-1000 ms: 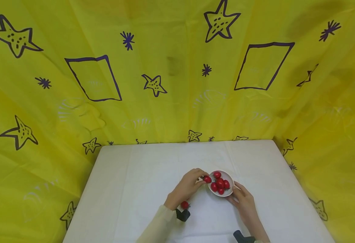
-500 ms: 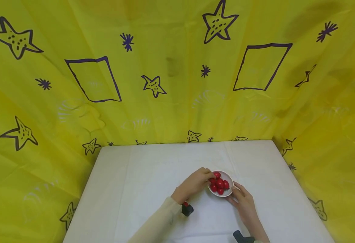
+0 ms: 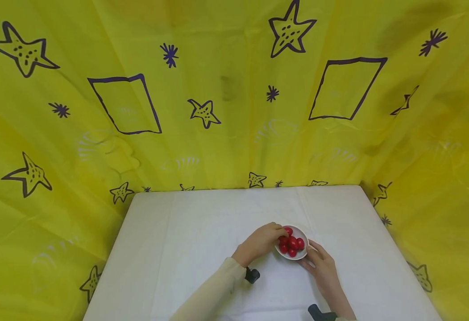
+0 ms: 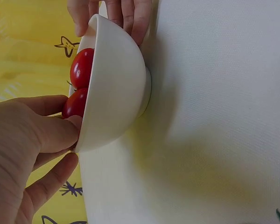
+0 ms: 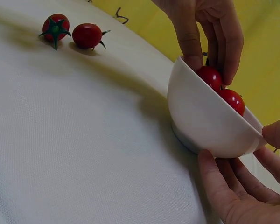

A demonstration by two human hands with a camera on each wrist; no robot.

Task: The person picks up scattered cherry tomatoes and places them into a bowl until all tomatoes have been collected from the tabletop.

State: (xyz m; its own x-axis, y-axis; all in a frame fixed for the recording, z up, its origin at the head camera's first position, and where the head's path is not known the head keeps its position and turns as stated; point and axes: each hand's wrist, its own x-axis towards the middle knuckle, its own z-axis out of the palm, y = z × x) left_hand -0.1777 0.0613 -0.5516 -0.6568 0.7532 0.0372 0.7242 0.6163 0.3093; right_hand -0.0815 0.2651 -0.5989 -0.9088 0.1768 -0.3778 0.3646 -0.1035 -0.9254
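Note:
A white bowl (image 4: 116,88) holds several red cherry tomatoes (image 3: 292,243). My left hand (image 3: 260,243) reaches over the bowl's left rim. In the left wrist view its thumb and index finger pinch a cherry tomato (image 4: 75,103) just inside the rim, beside another tomato (image 4: 81,67). On the opposite side my right hand (image 3: 323,269) grips the bowl. The right wrist view shows the right thumb (image 5: 277,135) at the rim and the fingers against the bowl's underside, close over the white tabletop.
Two more cherry tomatoes with green stems, one upright-facing (image 5: 56,28) and one on its side (image 5: 87,36), lie on the white table (image 3: 202,223) to the left of the bowl. A yellow curtain (image 3: 234,147) with drawn stars surrounds the table's back and sides.
My left hand has carried a tomato rightward from outside the rim into the bowl. The left forearm now covers a tomato visible on the table before. My right hand stays at the bowl.

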